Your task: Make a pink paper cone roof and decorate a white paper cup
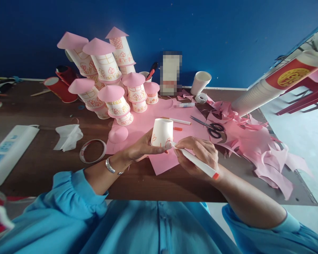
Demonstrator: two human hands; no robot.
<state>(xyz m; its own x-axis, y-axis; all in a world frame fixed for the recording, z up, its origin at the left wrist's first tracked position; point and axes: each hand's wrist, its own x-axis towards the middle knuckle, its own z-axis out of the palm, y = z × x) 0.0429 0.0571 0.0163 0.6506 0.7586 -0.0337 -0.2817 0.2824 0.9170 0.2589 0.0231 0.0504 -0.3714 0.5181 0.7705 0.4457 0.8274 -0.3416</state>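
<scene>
Left hand [141, 146] grasps a small white cup [161, 132] at its lower part: thumb laid across the near side, pointing right, remaining fingers partly hidden behind and beneath. The cup stands roughly upright in this grip, in front of the torso, raised over the near part of a pink sheet [163, 164]; which end of it faces up cannot be told. Left forearm comes in from lower left, angled up and inward, with a silver bracelet [110, 165] at the wrist and a blue sleeve [81, 185] gathered below the elbow. Right hand [197, 153] grips a white marker [197, 164] near its writing end, thumb and forefinger pinching, other fingers curled inward. The marker slants from the cup down to the right, its orange end beneath the wrist. Its tip meets the lower right of the cup wall, beside orange flower outlines; exact contact is too small to confirm. Right forearm enters from lower right, wrist bent so the knuckles face up. Hands are close together, nearly meeting at the tip. Just beyond the cup lie a second marker [181, 121], an orange cap [177, 129] and, farther right, scissors [214, 129] with blades parted.
</scene>
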